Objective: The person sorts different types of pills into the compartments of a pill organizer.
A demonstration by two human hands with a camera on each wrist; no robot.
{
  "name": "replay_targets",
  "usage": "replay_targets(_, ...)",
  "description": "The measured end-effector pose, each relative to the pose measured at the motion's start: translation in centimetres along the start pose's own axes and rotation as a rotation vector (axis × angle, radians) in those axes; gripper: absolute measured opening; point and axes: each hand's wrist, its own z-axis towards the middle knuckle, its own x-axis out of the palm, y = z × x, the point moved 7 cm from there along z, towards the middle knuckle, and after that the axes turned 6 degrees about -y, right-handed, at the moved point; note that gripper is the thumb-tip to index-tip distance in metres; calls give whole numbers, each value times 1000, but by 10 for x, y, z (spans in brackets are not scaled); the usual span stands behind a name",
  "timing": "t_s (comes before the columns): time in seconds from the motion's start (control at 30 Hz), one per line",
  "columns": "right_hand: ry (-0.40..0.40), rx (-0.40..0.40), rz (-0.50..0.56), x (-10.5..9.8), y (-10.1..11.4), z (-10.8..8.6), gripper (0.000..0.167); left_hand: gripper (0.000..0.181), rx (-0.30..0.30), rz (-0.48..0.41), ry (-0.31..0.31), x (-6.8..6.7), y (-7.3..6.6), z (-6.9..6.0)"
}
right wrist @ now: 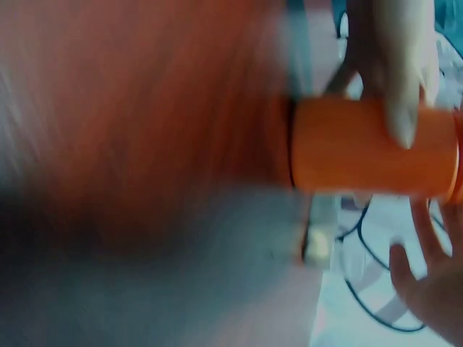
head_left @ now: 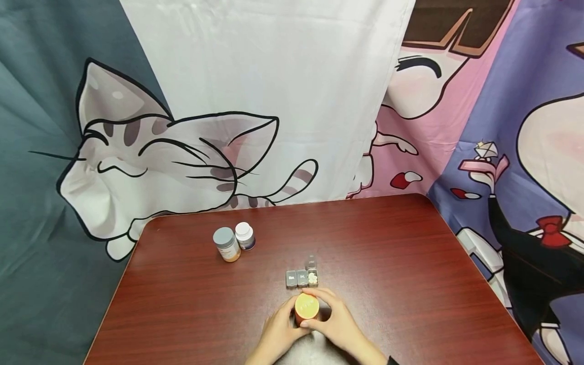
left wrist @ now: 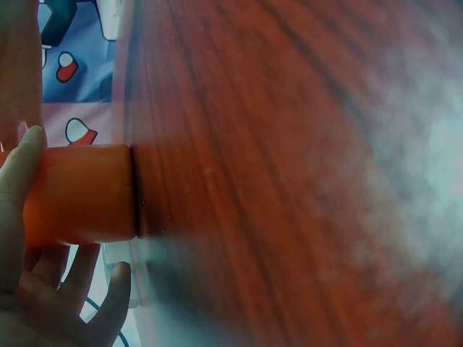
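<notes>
An orange bottle (head_left: 298,318) with a yellow-orange lid (head_left: 307,305) stands upright near the table's front edge. My left hand (head_left: 279,329) grips its body from the left, thumb across the near side in the left wrist view. From the other side, my right hand (head_left: 336,320) holds it high up by the lid, thumb in front and index finger behind. Just beyond lies a small grey pill organizer (head_left: 296,278). Its rightmost compartment (head_left: 312,278) has the clear lid (head_left: 312,262) raised and contains white tablets. The right wrist view is blurred.
Two closed bottles stand at the back left of the brown wooden table (head_left: 388,253): one with a grey lid (head_left: 224,237), the other white-capped (head_left: 245,233). A printed cloth (head_left: 296,76) hangs behind the table.
</notes>
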Motion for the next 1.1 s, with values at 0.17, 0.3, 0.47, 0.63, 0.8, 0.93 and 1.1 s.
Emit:
replay_targets(0.17,-127,84,-29,4,3,-12,64,66,-18,3,7,1,0,0)
replay_targets(0.3,-97,63,-3,4,4,-11,66,67,-16,-5,16,1,1,1)
replay_targets(0.47,147,-100,79,4,6,4,73,65,6,-15,14,1,1,1)
replay_targets(0.63,384,-146,182,3,8,20,71,65,4,-53,30,3,2,2)
replay_targets(0.8,462,-185,225,2,15,30,67,63,-7,-74,46,3,1,2)
replay_targets(0.93,422,-166,162,1,12,28,64,63,7,-60,38,2,0,1)
replay_targets(1.1,289,-120,67,0,6,19,63,68,11,-40,19,1,1,1)
